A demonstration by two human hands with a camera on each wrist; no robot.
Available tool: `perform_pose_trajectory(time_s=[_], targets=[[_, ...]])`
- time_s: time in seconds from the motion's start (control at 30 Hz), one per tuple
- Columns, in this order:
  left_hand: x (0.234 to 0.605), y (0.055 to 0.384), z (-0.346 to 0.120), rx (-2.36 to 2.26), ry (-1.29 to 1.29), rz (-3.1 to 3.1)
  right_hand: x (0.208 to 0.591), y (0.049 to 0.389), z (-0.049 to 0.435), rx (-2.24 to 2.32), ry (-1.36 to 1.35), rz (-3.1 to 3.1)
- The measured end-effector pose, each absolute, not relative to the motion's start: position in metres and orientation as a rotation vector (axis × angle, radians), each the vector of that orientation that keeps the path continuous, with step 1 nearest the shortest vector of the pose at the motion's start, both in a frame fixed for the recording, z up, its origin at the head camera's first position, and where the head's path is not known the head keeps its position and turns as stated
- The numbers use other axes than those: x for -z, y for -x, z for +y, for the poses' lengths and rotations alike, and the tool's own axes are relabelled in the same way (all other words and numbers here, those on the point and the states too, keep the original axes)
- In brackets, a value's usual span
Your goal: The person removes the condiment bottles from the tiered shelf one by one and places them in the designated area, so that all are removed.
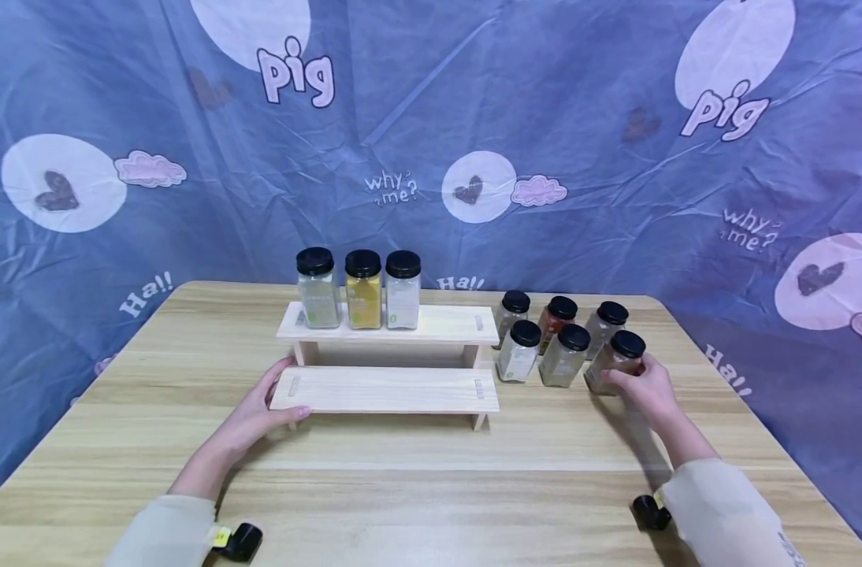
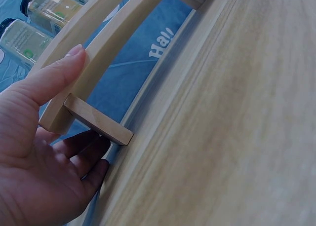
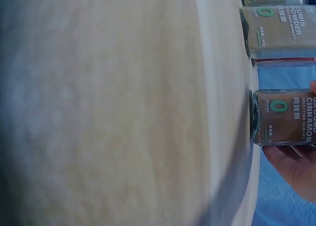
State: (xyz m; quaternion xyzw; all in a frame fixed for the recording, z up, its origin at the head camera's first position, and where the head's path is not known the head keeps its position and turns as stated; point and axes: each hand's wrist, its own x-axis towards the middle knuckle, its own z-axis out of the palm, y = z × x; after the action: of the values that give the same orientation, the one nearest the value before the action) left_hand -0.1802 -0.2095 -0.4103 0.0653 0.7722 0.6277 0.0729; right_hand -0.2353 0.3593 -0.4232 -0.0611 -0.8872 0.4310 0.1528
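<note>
A two-step wooden spice rack (image 1: 384, 390) stands on the table, and my left hand (image 1: 250, 417) holds the left end of its lower step. In the left wrist view the thumb lies on the front edge and the other fingers reach behind the leg. At the right, my right hand (image 1: 654, 390) grips a jar of ground cinnamon (image 3: 281, 117) with a black lid. The cumin powder jar (image 3: 279, 31) stands beside it in the right wrist view. Three jars with black lids, one of them yellow (image 1: 364, 303), sit on the left part of the upper step.
Right of the rack, more jars stand in two rows, including a white one (image 1: 518, 362) and a red one (image 1: 553, 319). Behind the wooden table (image 1: 431, 496) hangs a blue printed cloth (image 1: 417, 94).
</note>
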Motion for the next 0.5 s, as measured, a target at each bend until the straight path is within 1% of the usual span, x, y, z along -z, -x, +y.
perform_pose_trajectory(time_s=[0.13, 0.33, 0.5], targets=[[0.410, 0.180, -0.210, -1.888, -0.201, 2.319, 0.413, 0.230, 0.353, -1.283, 0.176, -2.527], [0.411, 0.180, -0.210, -1.885, -0.203, 2.322, 0.417, 0.232, 0.354, -1.277, 0.182, -2.530], [0.410, 0.180, -0.209, -1.874, -0.192, 2.331, 0.403, 0.226, 0.346, -1.344, 0.161, -2.527]])
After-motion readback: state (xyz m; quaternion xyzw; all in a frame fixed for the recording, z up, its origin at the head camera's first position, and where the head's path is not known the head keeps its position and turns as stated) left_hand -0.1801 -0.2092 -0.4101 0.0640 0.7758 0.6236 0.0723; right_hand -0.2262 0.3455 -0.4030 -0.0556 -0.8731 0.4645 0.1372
